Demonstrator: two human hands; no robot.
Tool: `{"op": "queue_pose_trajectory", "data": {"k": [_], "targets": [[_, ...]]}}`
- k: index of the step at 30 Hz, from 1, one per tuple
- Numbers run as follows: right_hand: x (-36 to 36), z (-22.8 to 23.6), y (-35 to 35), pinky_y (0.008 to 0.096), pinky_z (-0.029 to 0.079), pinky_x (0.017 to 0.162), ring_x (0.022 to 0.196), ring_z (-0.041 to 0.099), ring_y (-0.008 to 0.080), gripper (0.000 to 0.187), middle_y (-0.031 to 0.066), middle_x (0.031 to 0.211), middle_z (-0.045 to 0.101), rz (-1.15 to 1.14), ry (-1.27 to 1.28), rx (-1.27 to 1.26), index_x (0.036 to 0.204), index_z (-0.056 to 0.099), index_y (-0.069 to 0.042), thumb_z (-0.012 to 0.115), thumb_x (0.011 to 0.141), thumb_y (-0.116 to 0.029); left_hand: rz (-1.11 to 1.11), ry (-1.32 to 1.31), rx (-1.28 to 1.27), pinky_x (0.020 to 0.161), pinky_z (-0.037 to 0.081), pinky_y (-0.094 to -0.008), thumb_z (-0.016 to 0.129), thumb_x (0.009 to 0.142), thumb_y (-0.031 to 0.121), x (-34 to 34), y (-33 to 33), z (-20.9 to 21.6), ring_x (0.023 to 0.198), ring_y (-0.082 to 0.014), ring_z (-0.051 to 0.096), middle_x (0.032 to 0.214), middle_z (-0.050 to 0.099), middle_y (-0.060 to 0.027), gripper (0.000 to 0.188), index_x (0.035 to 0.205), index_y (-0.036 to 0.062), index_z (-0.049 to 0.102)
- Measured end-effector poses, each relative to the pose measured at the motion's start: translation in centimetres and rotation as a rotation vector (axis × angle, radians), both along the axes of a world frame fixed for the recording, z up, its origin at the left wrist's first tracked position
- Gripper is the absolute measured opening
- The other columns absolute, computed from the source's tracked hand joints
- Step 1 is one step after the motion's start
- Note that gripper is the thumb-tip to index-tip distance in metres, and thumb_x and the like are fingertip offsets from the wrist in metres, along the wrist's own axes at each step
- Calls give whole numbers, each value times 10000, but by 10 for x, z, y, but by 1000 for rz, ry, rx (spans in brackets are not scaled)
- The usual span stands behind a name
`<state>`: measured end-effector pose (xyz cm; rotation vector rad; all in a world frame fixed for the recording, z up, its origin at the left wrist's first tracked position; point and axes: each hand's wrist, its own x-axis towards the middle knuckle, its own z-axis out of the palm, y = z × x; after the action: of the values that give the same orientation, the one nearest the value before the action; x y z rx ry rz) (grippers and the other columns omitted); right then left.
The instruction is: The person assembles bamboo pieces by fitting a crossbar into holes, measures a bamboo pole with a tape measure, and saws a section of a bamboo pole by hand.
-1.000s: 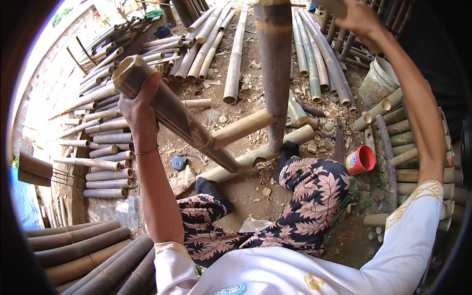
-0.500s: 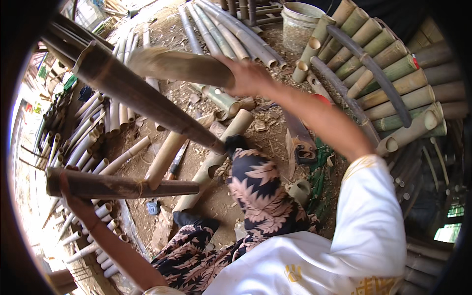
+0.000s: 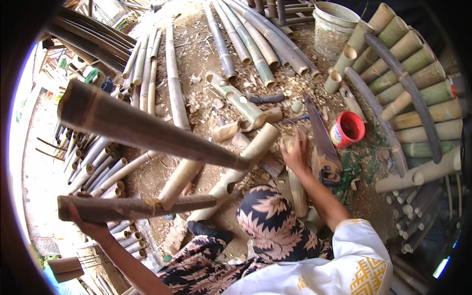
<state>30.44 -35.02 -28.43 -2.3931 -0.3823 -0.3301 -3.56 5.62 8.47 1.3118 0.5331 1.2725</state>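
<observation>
Since half a second ago, the right hand (image 3: 297, 155) has dropped from above the framework to beside the saw (image 3: 320, 132), its fingers bent over the upper end of a pale wooden piece (image 3: 297, 194); I cannot tell whether they grip it. Left-hand fingers curl around the outer end of the lower dark pole (image 3: 123, 208), thumb on the near side. That pole extends rightward from the left hand (image 3: 88, 227), its long axis nearly level across the view, with its inner end over the notched bamboo (image 3: 263, 140). The left hand is on it; the right is well apart, beyond its inner end. Counted: two dark poles, the other being the upper dark pole (image 3: 147, 130), one pale crosspiece (image 3: 178, 183) between them, one notched bamboo, one wooden piece, one saw, one red tub (image 3: 340, 136) and one whitish bucket (image 3: 334, 37).
</observation>
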Motion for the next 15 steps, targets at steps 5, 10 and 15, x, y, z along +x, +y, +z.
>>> {"op": "queue_pose_trajectory", "data": {"k": [5,10,15], "targets": [[143,14,143,502,308,1131,1363,353,420,1149,289,1461,356,186,470,-372,1502,204,8,780,692,-568,-5,54,127,920,449,-339,603,908,420,12,-24,2,959,-182,570,1069,577,-87,561,1318,74,442],[157,-9,206,506,393,1069,1305,448,411,1146,296,1447,399,179,773,-441,1469,306,11,891,598,-449,-34,28,109,887,453,-333,599,911,409,2,-23,-1,947,-196,568,1053,570,-81,560,1330,76,437],[137,64,179,415,482,995,1139,584,334,898,240,1217,602,425,1031,433,1302,515,42,865,609,-410,-65,-65,54,859,492,-346,672,887,348,4,-18,-10,951,-216,596,1055,601,-107,555,1315,63,466]]}}
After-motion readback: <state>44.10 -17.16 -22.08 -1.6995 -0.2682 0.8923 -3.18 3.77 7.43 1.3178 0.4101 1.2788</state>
